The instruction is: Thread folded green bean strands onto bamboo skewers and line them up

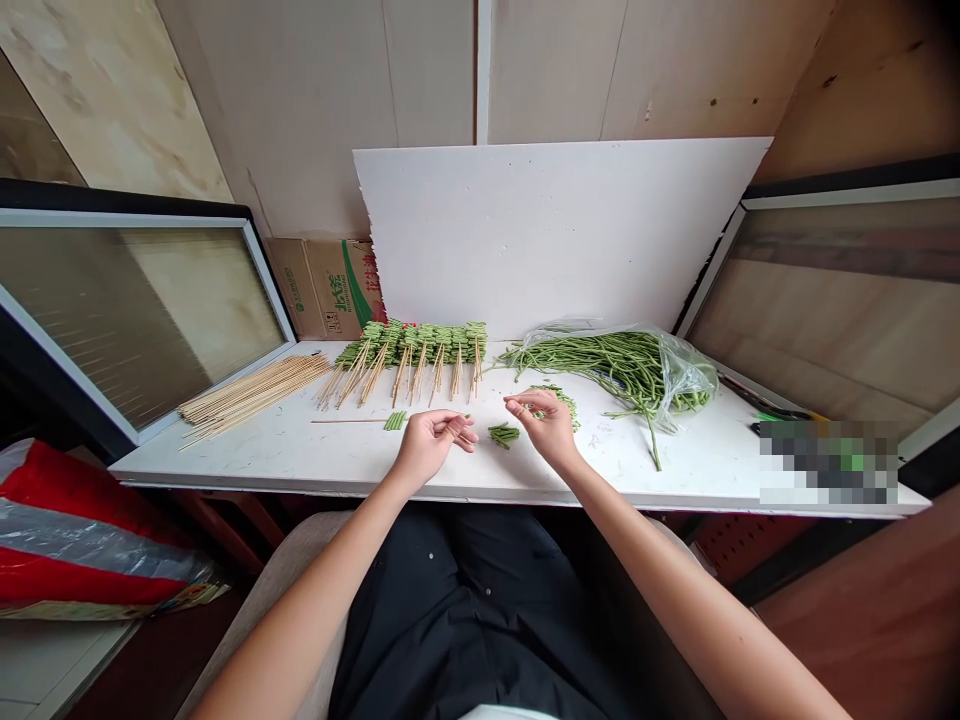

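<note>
My left hand (435, 440) hovers over the white table (315, 455), fingers curled around a thin bamboo skewer that points right. My right hand (541, 420) is pinched on a short green bean piece near the skewer's tip. A small heap of cut bean pieces (503, 434) lies between the hands, and another (395, 421) lies left of my left hand beside a bare skewer (345, 421). More cut pieces (566, 400) rest behind my right hand.
A row of finished bean skewers (412, 355) lies at the back. Loose bamboo skewers (251, 395) are piled at the left. Long green beans (607, 365) spill from a plastic bag (686, 375) at the right. A cardboard box (326, 288) and a white board (547, 230) stand behind.
</note>
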`<state>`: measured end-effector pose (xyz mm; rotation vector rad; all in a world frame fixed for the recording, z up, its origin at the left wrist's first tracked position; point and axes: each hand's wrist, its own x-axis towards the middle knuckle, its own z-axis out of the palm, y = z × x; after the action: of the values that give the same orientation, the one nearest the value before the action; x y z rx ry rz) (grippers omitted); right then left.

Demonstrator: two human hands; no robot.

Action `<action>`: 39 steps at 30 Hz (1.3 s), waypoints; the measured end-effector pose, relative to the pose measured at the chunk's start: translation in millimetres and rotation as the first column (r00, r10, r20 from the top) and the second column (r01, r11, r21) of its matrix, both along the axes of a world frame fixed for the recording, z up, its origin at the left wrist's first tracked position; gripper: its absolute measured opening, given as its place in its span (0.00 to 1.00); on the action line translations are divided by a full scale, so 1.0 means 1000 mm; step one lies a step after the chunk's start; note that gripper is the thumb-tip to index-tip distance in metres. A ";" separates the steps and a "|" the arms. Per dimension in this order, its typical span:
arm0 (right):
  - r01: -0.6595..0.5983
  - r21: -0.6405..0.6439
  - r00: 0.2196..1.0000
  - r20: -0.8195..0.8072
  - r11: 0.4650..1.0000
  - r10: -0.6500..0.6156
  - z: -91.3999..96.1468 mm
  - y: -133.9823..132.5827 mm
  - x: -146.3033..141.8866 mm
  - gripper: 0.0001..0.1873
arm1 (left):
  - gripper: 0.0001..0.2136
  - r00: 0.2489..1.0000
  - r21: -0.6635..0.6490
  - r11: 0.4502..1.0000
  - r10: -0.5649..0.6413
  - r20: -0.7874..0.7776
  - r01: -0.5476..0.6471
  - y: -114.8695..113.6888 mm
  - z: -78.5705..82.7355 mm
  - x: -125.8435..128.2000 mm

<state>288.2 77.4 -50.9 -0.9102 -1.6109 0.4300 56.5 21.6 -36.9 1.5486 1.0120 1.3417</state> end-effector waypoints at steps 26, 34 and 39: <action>-0.234 0.241 0.948 0.270 0.942 0.167 0.016 -0.029 -0.020 0.10 | 0.25 0.989 -0.113 0.983 -0.148 -0.018 0.145 0.003 -0.002 -0.005; -0.289 0.445 0.887 0.458 0.847 0.062 0.017 -0.032 -0.018 0.11 | 0.21 0.975 -0.029 0.990 -0.141 -0.172 0.138 0.001 0.000 -0.005; -0.274 0.503 0.898 0.439 0.820 0.032 0.018 -0.035 -0.019 0.11 | 0.20 0.960 0.044 0.987 -0.143 -0.241 0.158 -0.008 0.009 -0.001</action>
<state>269.0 42.8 -33.3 -0.4281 -2.0594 -0.1501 55.1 14.1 -27.6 1.8282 0.9805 1.1113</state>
